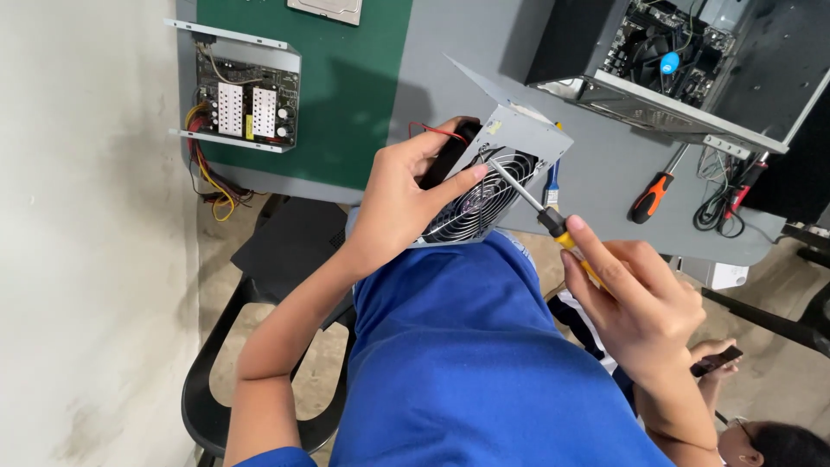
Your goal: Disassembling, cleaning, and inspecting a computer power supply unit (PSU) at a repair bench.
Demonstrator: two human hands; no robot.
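Observation:
My left hand (pixel 399 199) grips a grey metal power supply cover (pixel 510 138) with a black fan behind a wire grille (pixel 475 203), held up in front of my chest. My right hand (pixel 640 303) holds a screwdriver with a yellow and black handle (pixel 560 232). Its metal shaft points up and left, with the tip at the rim of the grille near my left fingertips. A red wire runs over the top of the fan by my left thumb.
An open power supply board (pixel 246 104) with yellow and red wires lies on a green mat (pixel 346 95) on the grey table (pixel 596 164). An open computer case (pixel 674 60), an orange-handled screwdriver (pixel 653 195) and cables sit at right. A black chair (pixel 277 251) stands below. Another person's hand holds a phone (pixel 716 359) at lower right.

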